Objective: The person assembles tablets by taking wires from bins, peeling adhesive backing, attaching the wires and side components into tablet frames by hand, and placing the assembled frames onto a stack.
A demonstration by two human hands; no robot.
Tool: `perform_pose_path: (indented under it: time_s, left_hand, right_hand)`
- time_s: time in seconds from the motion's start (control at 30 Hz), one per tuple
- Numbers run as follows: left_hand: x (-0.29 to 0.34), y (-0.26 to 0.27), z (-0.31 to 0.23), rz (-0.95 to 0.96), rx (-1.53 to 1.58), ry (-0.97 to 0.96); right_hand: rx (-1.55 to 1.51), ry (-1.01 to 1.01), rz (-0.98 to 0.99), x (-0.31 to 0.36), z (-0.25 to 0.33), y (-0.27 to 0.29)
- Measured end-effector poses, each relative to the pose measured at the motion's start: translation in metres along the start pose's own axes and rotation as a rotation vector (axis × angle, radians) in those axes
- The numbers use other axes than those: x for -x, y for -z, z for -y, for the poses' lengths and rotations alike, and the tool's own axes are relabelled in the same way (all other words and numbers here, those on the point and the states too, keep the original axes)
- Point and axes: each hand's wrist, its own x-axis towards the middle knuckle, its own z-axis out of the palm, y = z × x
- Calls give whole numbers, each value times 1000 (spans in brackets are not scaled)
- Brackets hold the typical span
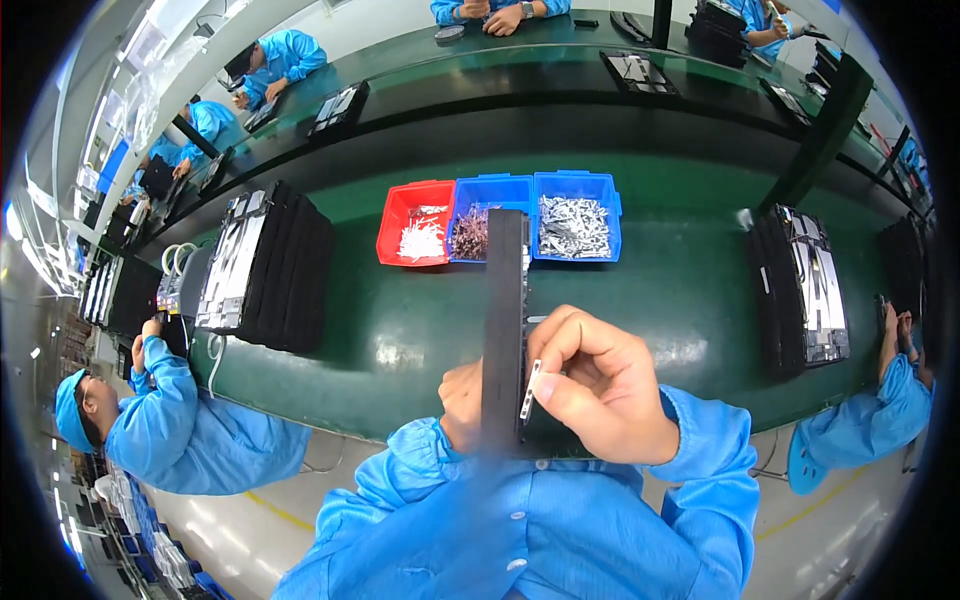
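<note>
A long black slab-like device stands on edge in front of me, seen almost edge-on, with small parts along its right face. My left hand is closed against its left side, and the slab hides part of the fingers. Between the thumb and fingers of my right hand is a small white strip with dark spots. The strip is close beside the slab's right face; whether it touches I cannot tell.
Beyond the slab are a red bin of white pieces, a blue bin of brownish pieces and another blue bin of silvery pieces. Stacked black devices stand left and right on the green table. Co-workers sit around.
</note>
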Motion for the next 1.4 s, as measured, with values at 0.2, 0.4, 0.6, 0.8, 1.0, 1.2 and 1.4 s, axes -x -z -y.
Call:
perform_pose_path:
  time_s: [0.2,0.4,0.6,0.8,1.0,1.2,1.4]
  left_hand:
    - [16,-6,5,-14,-126,-84]
    - [2,-7,1,-76,-69,-92]
    - [7,-7,1,-59,-58,-109]
    - [6,-5,0,-20,-42,-61]
    - [3,-2,0,30,-94,-34]
    - [17,-1,8,62,-111,-1]
    - [5,-2,2,42,-190,-111]
  right_hand:
    - [-54,-70,-7,-2,1,-1]
    - [-67,-112,10,-3,4,2]
    - [-2,-73,49,-4,1,6]
    - [-15,-81,35,-3,2,7]
    - [-24,-91,33,-3,1,8]
    - [-11,-84,34,-4,3,8]
    - [-25,-95,3,-3,5,7]
